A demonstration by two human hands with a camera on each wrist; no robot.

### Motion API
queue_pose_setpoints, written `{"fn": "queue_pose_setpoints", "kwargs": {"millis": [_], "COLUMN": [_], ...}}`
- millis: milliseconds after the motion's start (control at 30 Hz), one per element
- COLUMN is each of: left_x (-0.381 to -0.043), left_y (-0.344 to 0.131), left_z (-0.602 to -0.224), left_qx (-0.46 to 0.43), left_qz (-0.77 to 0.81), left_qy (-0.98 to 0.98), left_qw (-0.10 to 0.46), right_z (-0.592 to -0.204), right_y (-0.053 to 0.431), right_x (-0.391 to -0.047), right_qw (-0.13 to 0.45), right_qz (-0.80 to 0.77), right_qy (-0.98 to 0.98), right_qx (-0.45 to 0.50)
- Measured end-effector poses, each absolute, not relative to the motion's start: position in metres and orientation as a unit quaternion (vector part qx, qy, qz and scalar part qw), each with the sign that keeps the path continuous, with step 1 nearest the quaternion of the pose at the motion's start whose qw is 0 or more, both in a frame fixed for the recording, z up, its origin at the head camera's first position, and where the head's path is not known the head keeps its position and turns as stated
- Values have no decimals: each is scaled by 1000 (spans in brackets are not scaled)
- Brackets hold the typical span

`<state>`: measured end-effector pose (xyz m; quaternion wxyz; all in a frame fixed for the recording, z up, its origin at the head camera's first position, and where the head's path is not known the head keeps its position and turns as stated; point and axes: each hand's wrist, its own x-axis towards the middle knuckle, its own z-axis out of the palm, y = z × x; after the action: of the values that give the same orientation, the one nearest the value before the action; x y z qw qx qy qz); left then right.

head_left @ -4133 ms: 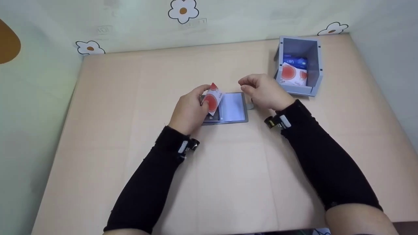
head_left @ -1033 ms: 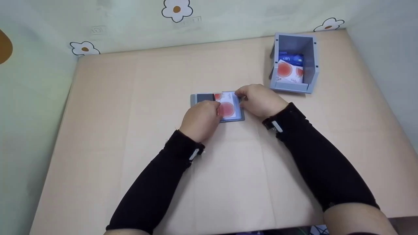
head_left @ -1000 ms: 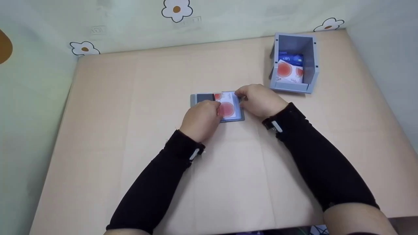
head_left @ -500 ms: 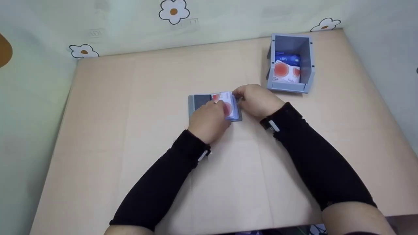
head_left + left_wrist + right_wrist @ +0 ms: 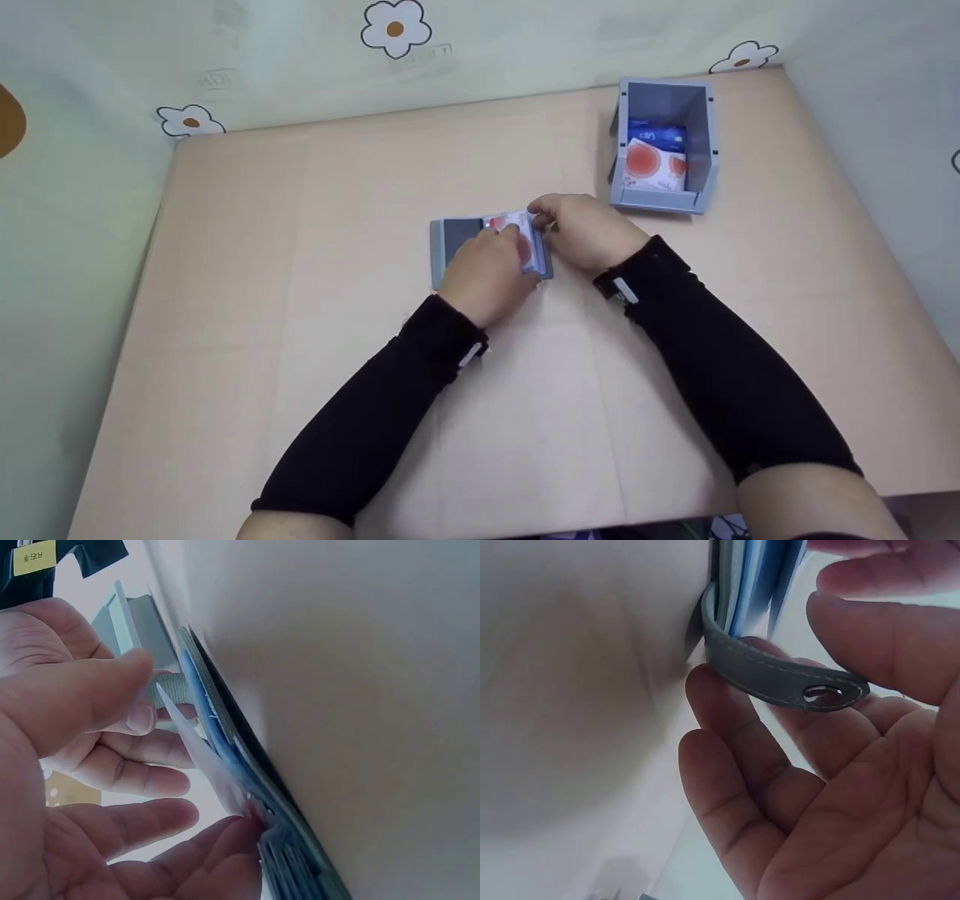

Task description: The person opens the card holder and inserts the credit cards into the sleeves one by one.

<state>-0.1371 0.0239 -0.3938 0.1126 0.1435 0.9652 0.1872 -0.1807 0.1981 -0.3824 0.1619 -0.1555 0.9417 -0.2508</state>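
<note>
A grey card holder [image 5: 437, 251] lies unfolded on the table, with clear bluish sleeves on its right side. A white card with red circles [image 5: 523, 219] lies over those sleeves, tilted up from them in the left wrist view. My left hand [image 5: 487, 277] is over the card, its fingers touching the card's near end [image 5: 229, 859]. My right hand [image 5: 589, 232] is at the holder's right edge, fingers loosely bent beside the sleeves. In the right wrist view, its thumb stands apart from the fingers, with the holder's slotted grey strap [image 5: 780, 682] between.
At the back right stands a grey bin [image 5: 660, 199] holding a blue packet [image 5: 658, 136] and a white card with red circles [image 5: 654, 166]. Pale walls with flower prints rise behind the table [image 5: 247, 300].
Over about four seconds, the card went from raised above the holder's left side down onto the right sleeves. Lately my left hand moved slightly right along it; my right hand stayed by the edge.
</note>
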Motion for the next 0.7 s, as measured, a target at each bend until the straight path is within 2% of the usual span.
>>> {"fn": "queue_pose_setpoints", "kwargs": {"millis": [300,700], "left_x": [-140,-149], "left_y": [24,12], "left_z": [-395,-386], "left_qx": [130,103], "left_qz": [209,239], "left_qy": [965,959], "left_qw": [89,110], "right_z": [-382,-383], "right_y": [195,194], "right_x": [-180,-178], "right_qw": [174,172], "right_qz": [-277,-291], "right_qy": [931,925], "right_qx": [-162,-176]}}
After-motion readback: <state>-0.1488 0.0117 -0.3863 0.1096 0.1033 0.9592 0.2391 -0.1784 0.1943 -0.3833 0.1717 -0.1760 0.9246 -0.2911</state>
